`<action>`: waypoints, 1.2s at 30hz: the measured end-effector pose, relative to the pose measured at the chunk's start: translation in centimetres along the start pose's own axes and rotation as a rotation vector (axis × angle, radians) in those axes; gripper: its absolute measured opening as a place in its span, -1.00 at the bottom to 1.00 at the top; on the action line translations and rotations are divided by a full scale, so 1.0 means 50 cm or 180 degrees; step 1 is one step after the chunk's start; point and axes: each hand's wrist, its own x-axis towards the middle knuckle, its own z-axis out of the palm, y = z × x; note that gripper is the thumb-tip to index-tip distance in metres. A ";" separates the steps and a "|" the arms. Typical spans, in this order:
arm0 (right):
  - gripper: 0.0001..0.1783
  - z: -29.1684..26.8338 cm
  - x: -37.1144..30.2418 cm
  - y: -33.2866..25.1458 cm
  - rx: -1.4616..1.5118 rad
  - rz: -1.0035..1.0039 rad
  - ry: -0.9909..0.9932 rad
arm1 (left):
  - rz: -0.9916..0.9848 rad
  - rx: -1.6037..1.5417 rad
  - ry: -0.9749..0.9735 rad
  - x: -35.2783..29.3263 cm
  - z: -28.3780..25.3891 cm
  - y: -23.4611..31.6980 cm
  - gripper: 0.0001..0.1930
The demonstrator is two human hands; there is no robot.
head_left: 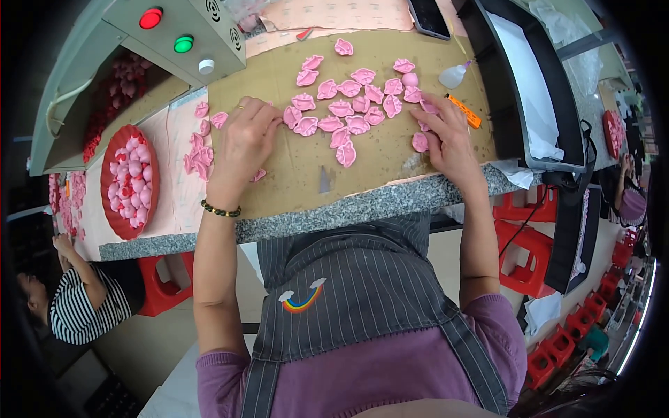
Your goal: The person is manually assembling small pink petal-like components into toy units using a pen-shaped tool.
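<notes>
Several small pink leaf-shaped moulded pieces (341, 109) lie spread over a brown cardboard sheet (279, 188). At the left of this group is my left hand (244, 136), fingers closed together; whatever they may hold is hidden. Its fingertips come close to the leftmost pink pieces. My right hand (451, 136) rests at the group's right edge, thumb and fingers curled around a pink piece (424, 126). Another pink piece (419, 142) sits beside that thumb. One round pink ball (410, 79) lies among the pieces at the upper right.
A red scalloped dish (115, 221) of pink balls stands left, beneath a grey machine (70, 90) with buttons. Loose pink pieces (198, 157) lie beside it. An orange cutter (464, 111), small squeeze bottle (451, 76), black tray (516, 76) and phone (429, 17) are right. Another person (90, 303) works far left.
</notes>
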 end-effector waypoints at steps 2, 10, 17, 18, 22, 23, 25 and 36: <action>-0.53 0.004 -0.003 0.003 0.0121 0.0064 0.0052 | -0.0108 -0.0084 -0.0059 -0.014 -0.001 -0.010 -0.86; -0.66 -0.005 -0.038 0.020 0.0018 0.0515 0.0165 | -0.0110 -0.0472 0.0491 -0.103 -0.067 0.085 -0.82; -0.37 -0.036 0.012 -0.035 0.0024 0.0262 -0.0163 | -0.0512 -0.0825 0.0070 -0.375 -0.102 0.202 -0.71; -0.29 -0.034 0.022 -0.037 0.0078 0.0049 -0.0209 | -0.0933 -0.0943 -0.0253 -0.410 -0.096 0.210 -0.72; -0.20 -0.003 0.034 -0.024 -0.0121 -0.0072 -0.0525 | -0.1533 -0.0862 -0.0415 -0.504 -0.012 0.174 -0.78; -0.22 -0.003 0.034 -0.026 -0.0094 -0.0065 -0.0490 | -0.1626 -0.0694 -0.0290 -0.522 0.008 0.162 -0.79; -0.25 -0.002 0.030 -0.023 -0.0079 -0.0056 -0.0462 | -0.1787 -0.0637 -0.0429 -0.532 0.027 0.146 -0.81; -0.58 0.006 0.054 -0.019 -0.0585 0.0364 -0.0036 | -0.2301 0.0051 -0.1830 -0.562 0.103 0.005 -0.60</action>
